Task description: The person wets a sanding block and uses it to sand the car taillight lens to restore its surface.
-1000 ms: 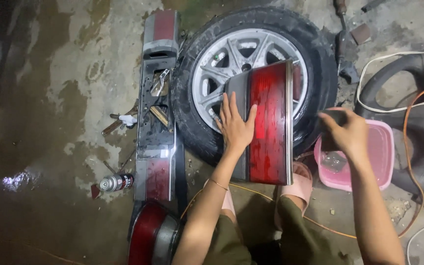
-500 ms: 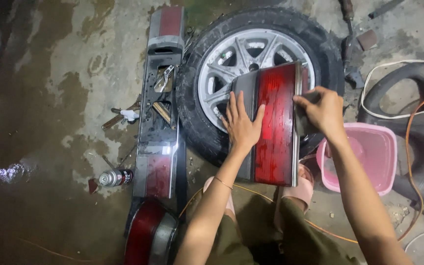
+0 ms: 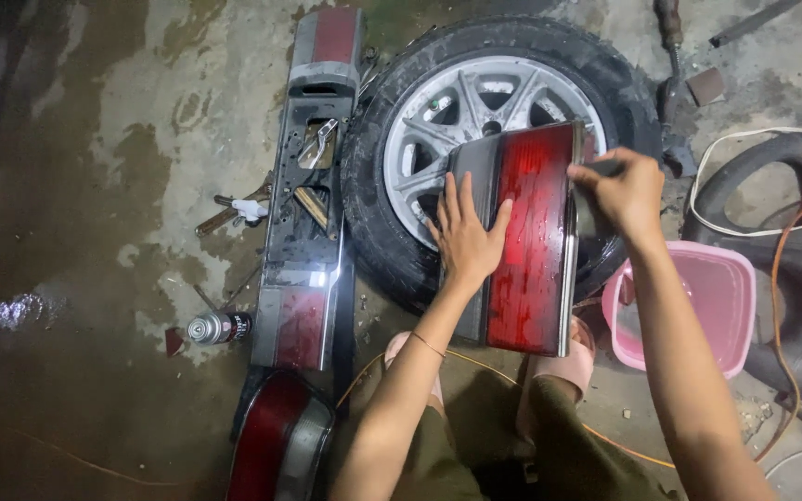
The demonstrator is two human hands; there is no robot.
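Now, line by line:

Left hand: the left hand (image 3: 465, 239) lies flat and open, fingers spread, pressed against the face of the red tail-light lens (image 3: 523, 237); it steadies rather than grips.

Right hand: the right hand (image 3: 622, 192) is curled at the far right corner of the lens, fingers bent as if pinching something small and dark against the surface; what it pinches is too hidden to name.

Tail-light lens: stands tilted on its long edge, leaning over the car wheel (image 3: 494, 139), near end down by the person's pink sandal (image 3: 575, 357); its red face looks wet and streaked.

Wheel: lies flat on the wet concrete floor (image 3: 95, 186), silver spokes upward.

Left of the wheel: a long rear light panel (image 3: 308, 204) lies on the floor; a second tail light (image 3: 276, 441) lies nearer; a spray can (image 3: 218, 327) lies just left of the panel.

Right: a pink plastic tub (image 3: 698, 315) sits beside the lens; an orange cable (image 3: 782, 278) curls past it.

Progress: by my judgement the rubbing is under way, not finished; streaks cover most of the lens, and the other lights lie untouched.
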